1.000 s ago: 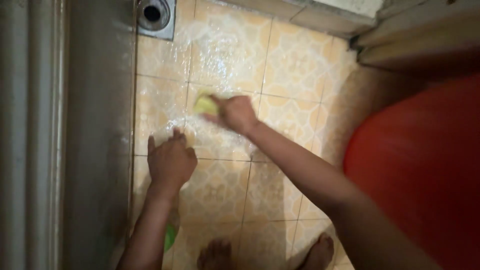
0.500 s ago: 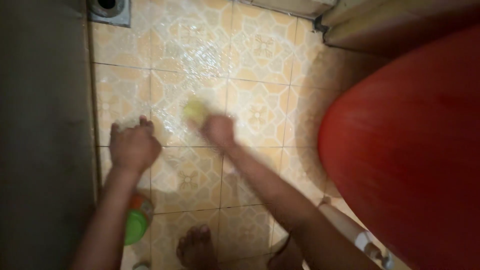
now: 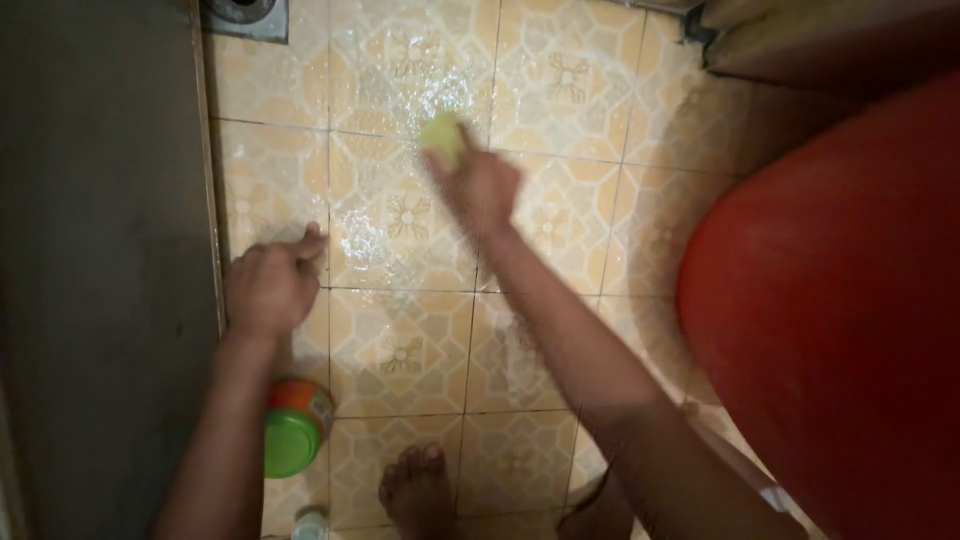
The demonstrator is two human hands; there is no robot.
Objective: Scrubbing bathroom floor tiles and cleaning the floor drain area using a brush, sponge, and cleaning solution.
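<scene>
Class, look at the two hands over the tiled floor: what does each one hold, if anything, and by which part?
The right hand grips a yellow-green sponge by its near end. The left hand holds nothing, pressed on the wet floor.

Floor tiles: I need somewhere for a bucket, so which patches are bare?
Bare tiles lie between the right hand with its yellow sponge and the red tub, and between both forearms above the foot. It is crowded by the left hand, where a green-lidded container stands near the grey wall.

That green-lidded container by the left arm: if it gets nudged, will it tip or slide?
The container looks squat, so tipping seems unlikely. The tiled floor glistens wet, so it may slide easily. It is probably slippery for wet fingers.
</scene>
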